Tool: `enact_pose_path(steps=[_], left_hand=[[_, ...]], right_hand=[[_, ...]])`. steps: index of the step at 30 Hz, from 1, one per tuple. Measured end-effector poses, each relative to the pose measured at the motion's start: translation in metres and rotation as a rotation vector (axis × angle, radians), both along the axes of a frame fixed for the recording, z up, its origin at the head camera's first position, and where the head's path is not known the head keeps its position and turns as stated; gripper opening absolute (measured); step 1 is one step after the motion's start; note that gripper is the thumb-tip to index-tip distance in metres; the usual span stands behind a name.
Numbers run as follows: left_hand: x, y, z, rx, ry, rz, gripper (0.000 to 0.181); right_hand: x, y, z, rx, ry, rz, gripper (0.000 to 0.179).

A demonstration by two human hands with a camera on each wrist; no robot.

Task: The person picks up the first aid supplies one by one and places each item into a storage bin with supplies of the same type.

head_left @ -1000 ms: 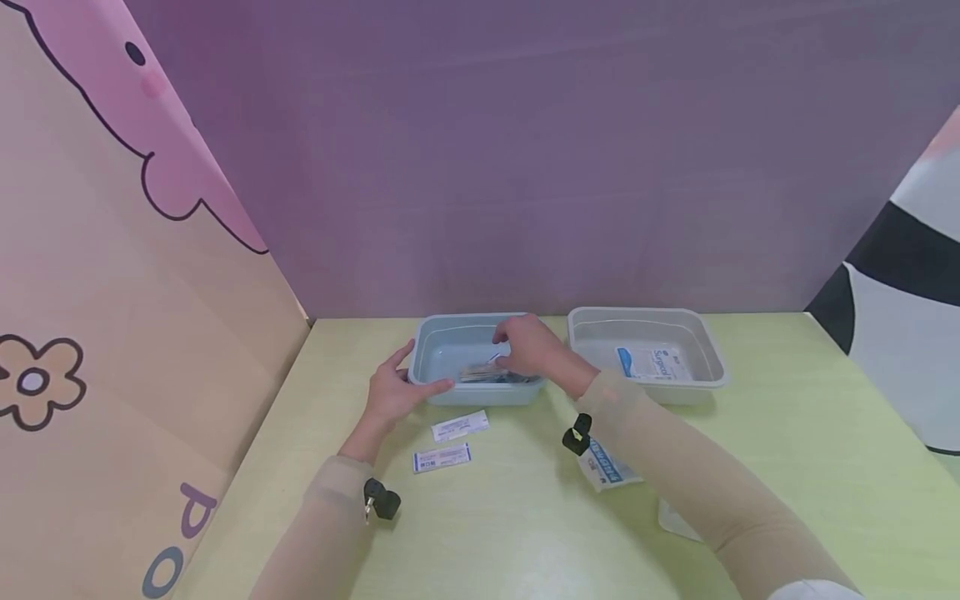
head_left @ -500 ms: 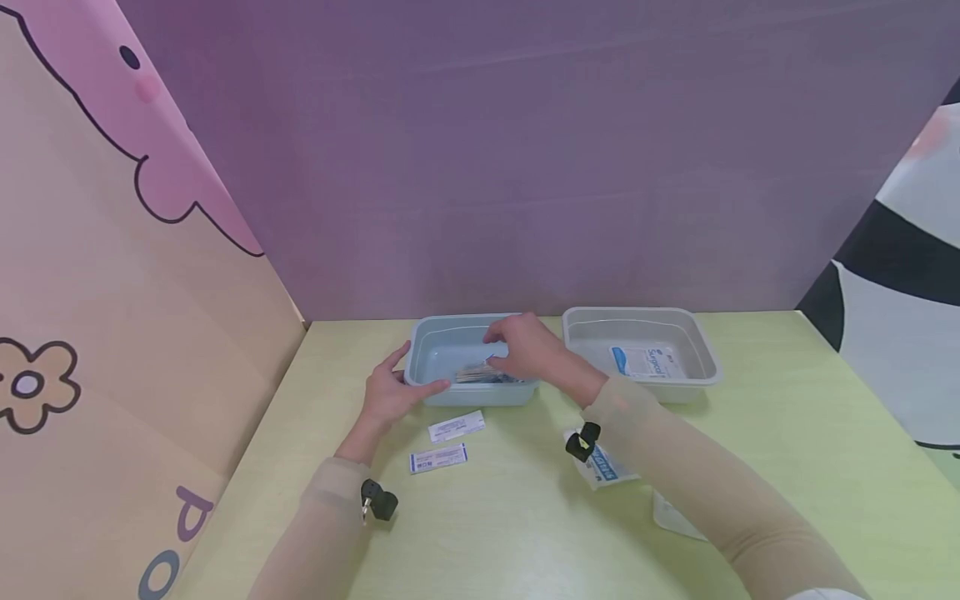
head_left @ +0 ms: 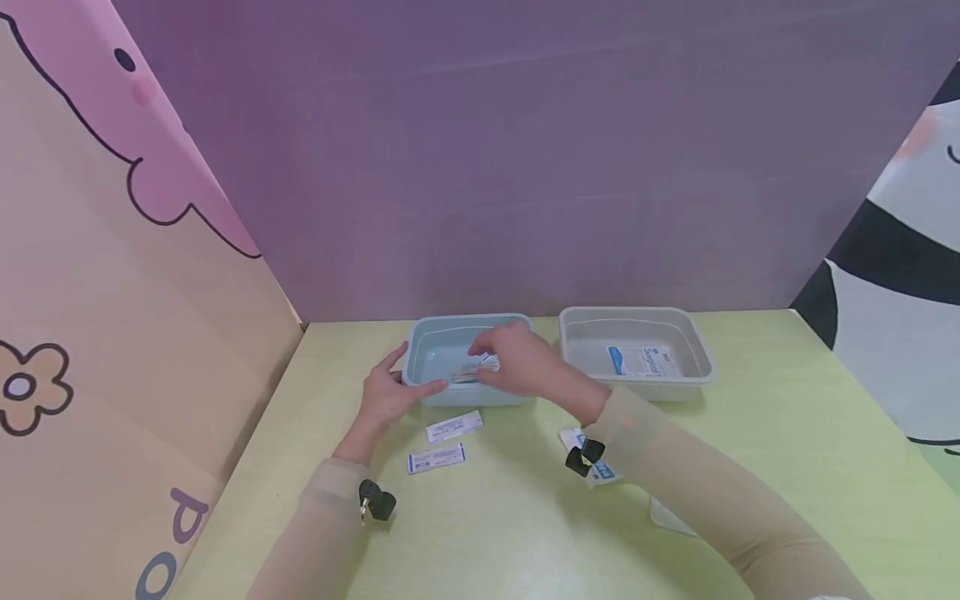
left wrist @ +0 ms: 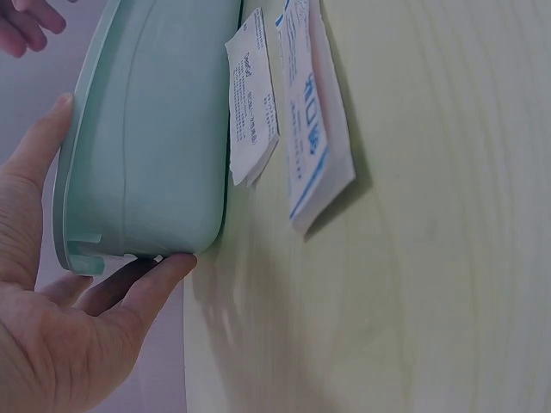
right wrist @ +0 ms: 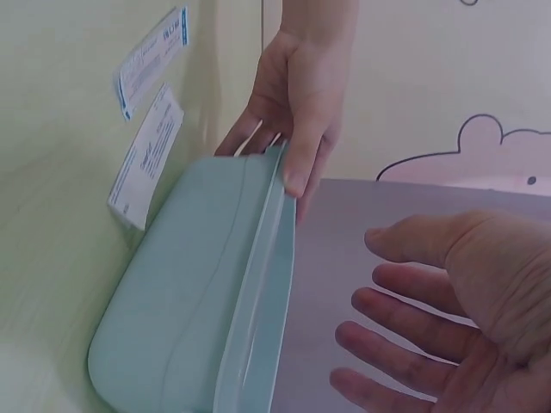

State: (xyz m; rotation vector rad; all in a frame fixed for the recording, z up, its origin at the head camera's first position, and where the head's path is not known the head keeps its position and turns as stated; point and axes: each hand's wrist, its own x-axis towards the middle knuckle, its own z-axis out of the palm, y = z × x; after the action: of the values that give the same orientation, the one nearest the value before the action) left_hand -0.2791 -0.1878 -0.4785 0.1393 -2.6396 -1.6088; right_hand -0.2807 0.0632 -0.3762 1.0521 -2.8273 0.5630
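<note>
A light blue plastic bin (head_left: 480,396) stands toward the back of the table. My left hand (head_left: 386,397) grips its left end; in the left wrist view the thumb lies on the rim and the other fingers press the outer wall (left wrist: 164,120). Over the bin's right part hovers my right hand (head_left: 521,360). The right wrist view shows that hand's fingers (right wrist: 405,323) spread and holding nothing. Several flat paper packets (head_left: 467,375) lie inside the bin, partly hidden by the right hand. Two white-and-blue packets (head_left: 454,426) (head_left: 437,458) lie on the table before it.
To the right stands a grey plastic bin (head_left: 686,389) holding a packet labelled Surgical (head_left: 647,362). Another white-and-blue packet (head_left: 603,473) and a pale flat thing (head_left: 670,517) lie partly under the right forearm. A purple wall (head_left: 480,167) borders the table's back.
My right hand has shifted slightly left over the light blue bin and covers more of its contents. The left hand keeps its hold. The head view has drifted a little.
</note>
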Motion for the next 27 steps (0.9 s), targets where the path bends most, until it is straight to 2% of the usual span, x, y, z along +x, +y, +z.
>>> enact_pose_path(steps=[4, 14, 20, 27], left_hand=[[-0.001, 0.000, 0.000, -0.002, 0.003, -0.001, 0.109], [0.000, 0.000, 0.001, 0.018, -0.001, -0.009, 0.110], [0.000, 0.000, 0.000, 0.025, 0.001, -0.006, 0.111], [0.001, 0.000, 0.002, 0.019, 0.000, -0.007, 0.110]], right_hand=[[0.007, -0.002, -0.001, 0.005, 0.018, 0.019, 0.029], [0.030, -0.005, -0.010, -0.020, -0.015, 0.116, 0.027], [0.035, -0.009, -0.020, -0.007, 0.016, 0.133, 0.023], [0.037, -0.014, -0.030, 0.021, -0.016, 0.134, 0.027]])
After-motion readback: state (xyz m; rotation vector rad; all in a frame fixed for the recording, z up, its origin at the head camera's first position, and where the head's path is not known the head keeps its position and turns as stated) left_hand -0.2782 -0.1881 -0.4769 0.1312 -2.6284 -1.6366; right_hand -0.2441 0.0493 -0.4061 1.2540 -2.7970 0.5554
